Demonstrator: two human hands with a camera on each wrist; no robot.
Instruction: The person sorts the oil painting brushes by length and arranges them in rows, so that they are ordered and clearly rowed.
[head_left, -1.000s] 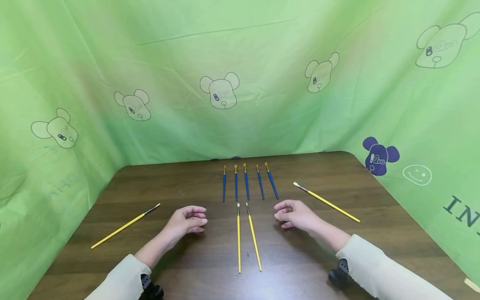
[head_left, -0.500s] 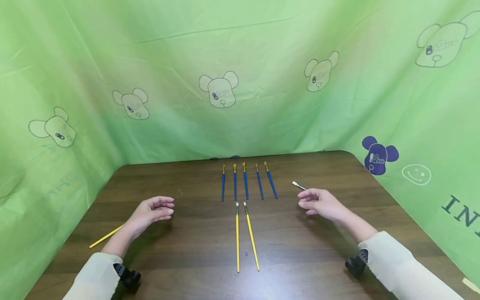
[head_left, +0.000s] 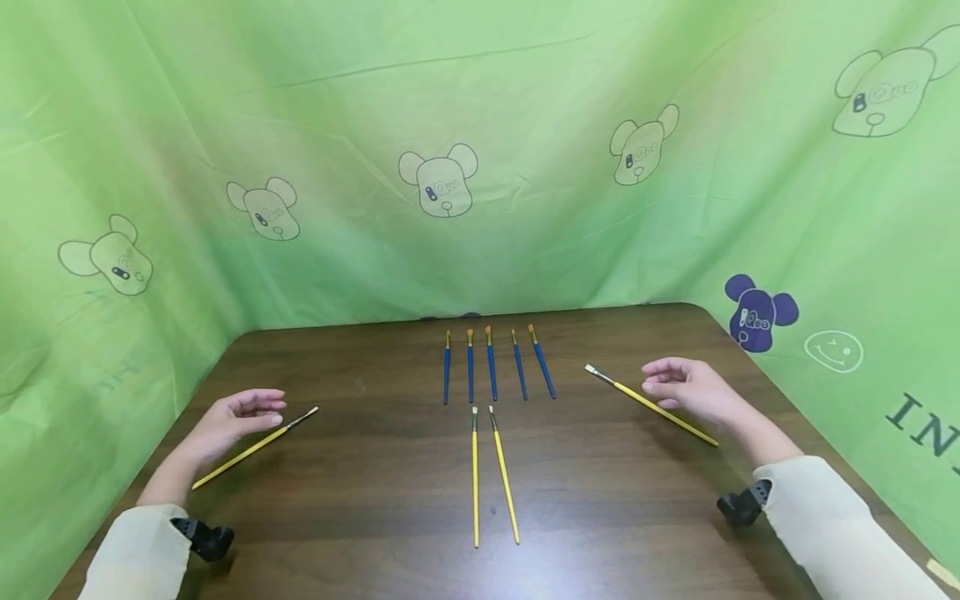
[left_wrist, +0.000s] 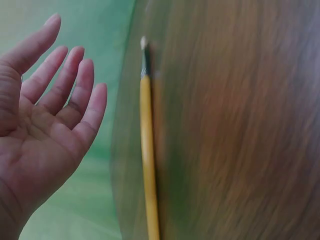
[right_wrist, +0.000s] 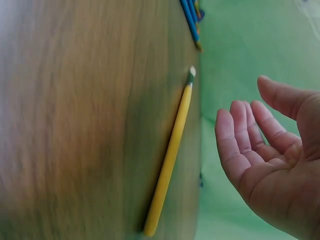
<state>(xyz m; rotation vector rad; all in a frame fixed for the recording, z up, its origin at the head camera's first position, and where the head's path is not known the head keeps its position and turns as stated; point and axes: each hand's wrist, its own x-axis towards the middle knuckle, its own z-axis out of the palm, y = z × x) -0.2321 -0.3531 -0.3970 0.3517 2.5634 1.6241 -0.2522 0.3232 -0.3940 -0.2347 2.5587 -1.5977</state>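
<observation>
My left hand (head_left: 234, 421) hovers above and just behind a yellow paintbrush (head_left: 251, 450) lying slanted at the table's left; in the left wrist view its relaxed fingers hold nothing beside that yellow brush (left_wrist: 147, 145). At the right, my right hand (head_left: 692, 388) is raised over another slanted yellow paintbrush (head_left: 651, 403). The right wrist view has this yellow brush (right_wrist: 172, 150) apart from my loosely bent, bare fingers. Two more yellow paintbrushes (head_left: 476, 483) lie side by side in the middle, bristles pointing away from me.
Several blue paintbrushes (head_left: 492, 371) lie in a row at the back middle of the brown wooden table (head_left: 375, 475). A green cloth (head_left: 525, 250) printed with bear heads hangs behind and at both sides. Each wrist carries a black device (head_left: 206, 540).
Both hands have moved outward from the middle, the left one leftward and the right one rightward, each arriving over a slanted yellow paintbrush. The brushes seem to lie nearly as before.
</observation>
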